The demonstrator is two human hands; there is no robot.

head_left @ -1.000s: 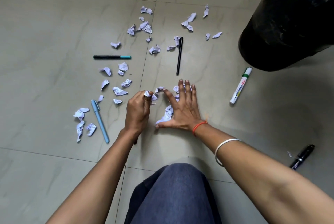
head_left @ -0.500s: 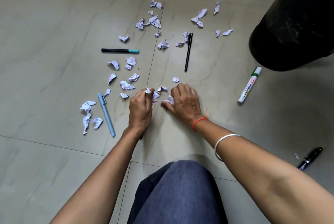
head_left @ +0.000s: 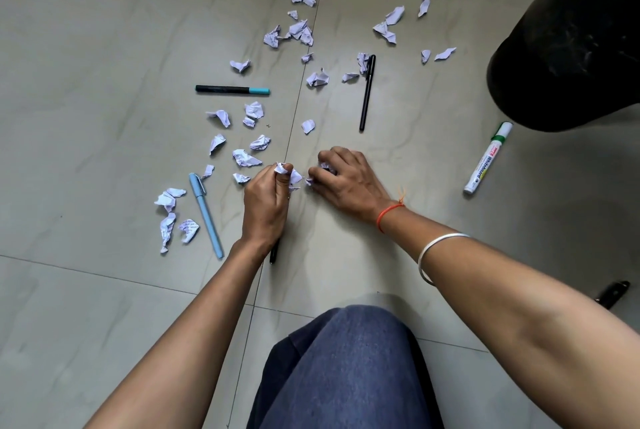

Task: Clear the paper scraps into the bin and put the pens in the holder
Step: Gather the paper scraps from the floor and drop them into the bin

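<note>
I see the right hand change from a second ago: then it lay flat with fingers spread on the floor, now its fingers are curled and pinch crumpled white paper scraps, drawn in close beside the left hand. The scraps once under its palm are gathered up. One small white scrap now lies uncovered just beyond its knuckles.

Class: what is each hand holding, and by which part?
The left hand grips crumpled paper scraps bunched in its fist, tips poking out on top. The right hand pinches further scraps under its curled fingers.
</note>
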